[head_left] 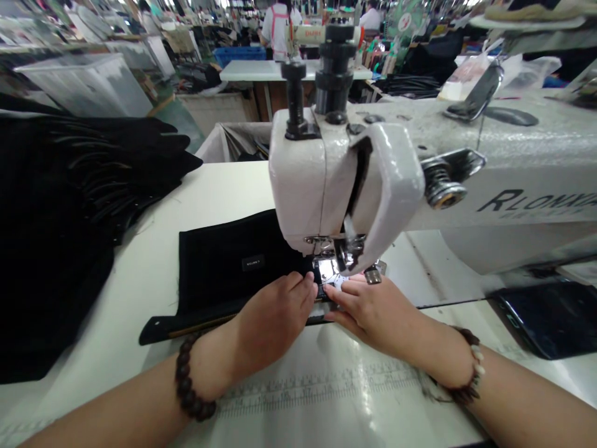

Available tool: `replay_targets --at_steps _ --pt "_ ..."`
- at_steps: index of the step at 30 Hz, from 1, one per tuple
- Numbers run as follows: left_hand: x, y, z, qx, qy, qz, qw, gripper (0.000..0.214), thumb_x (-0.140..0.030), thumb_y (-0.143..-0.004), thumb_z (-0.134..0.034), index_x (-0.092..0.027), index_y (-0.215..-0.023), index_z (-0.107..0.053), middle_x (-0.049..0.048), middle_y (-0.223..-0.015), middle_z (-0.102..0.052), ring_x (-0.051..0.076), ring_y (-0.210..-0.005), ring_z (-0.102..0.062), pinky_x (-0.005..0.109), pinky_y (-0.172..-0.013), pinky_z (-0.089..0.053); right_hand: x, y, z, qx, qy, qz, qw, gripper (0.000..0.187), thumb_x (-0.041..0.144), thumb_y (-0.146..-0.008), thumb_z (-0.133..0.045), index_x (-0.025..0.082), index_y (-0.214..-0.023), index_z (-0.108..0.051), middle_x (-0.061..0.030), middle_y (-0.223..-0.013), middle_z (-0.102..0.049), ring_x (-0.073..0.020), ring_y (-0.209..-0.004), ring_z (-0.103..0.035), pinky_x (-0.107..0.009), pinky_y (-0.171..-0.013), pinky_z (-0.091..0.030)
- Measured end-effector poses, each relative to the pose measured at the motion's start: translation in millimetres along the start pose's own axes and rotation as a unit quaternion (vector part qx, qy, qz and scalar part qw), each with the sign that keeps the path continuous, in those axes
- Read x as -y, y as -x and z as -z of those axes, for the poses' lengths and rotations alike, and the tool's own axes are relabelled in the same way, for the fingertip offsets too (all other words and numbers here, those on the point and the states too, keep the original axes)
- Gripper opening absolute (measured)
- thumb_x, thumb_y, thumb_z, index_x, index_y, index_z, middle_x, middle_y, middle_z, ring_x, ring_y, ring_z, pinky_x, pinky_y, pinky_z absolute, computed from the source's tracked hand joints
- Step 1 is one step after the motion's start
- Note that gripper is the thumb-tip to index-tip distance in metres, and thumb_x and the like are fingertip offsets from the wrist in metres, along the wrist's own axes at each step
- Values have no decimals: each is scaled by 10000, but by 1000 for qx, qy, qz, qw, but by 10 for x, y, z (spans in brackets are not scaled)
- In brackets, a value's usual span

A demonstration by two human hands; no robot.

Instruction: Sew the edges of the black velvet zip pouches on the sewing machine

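Observation:
A black fabric piece (217, 258) with a small label lies flat on the sewing table, its right end under the head of a white sewing machine (303, 180). Along its near edge runs a black strip (161, 330) with a brownish line, perhaps a zipper. My left hand (275, 317) rests on the fabric left of the presser foot, fingers stretched out together and its thumb hidden. Just right of it, my right hand (373, 305) has thumb and index finger at the fabric's near edge, closed on it. The lit needle area (329, 270) is partly covered by the machine head.
A heap of black fabric pieces (56, 218) covers the table's left side. A dark phone (553, 317) lies at the right. A printed ruler scale (298, 392) crosses the near table. Behind stand a white bin (88, 84), a blue crate (237, 55) and a person (278, 28).

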State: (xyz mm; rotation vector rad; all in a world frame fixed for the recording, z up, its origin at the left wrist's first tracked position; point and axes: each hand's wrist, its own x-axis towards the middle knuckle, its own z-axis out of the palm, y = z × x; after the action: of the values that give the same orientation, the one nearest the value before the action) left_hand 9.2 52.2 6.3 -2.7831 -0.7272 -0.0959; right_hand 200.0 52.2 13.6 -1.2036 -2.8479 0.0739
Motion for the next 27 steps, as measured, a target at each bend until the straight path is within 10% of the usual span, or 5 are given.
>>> replay_targets --at_steps 19,27 --pt "184 -125 -138 -134 15 30 990 327 33 -775 -310 -44 -856 -618 104 -846 -654 166 -812 -596 264 -791 -452 -74 -99 -102 -35 -22 -67 997 326 359 -811 -545 154 -1058 -604 -38 -604 -656 -158 -538 -558 -282 -529 -262" --pt "214 -121 -154 -57 59 52 995 234 -31 -808 -406 -73 -944 -592 89 -925 -647 172 -893 -586 277 -844 -446 -65 -94 -115 -30 -24 -71 997 333 334 -825 -526 137 -1086 -584 -48 -612 -649 -164 -556 -563 -269 -516 -272"
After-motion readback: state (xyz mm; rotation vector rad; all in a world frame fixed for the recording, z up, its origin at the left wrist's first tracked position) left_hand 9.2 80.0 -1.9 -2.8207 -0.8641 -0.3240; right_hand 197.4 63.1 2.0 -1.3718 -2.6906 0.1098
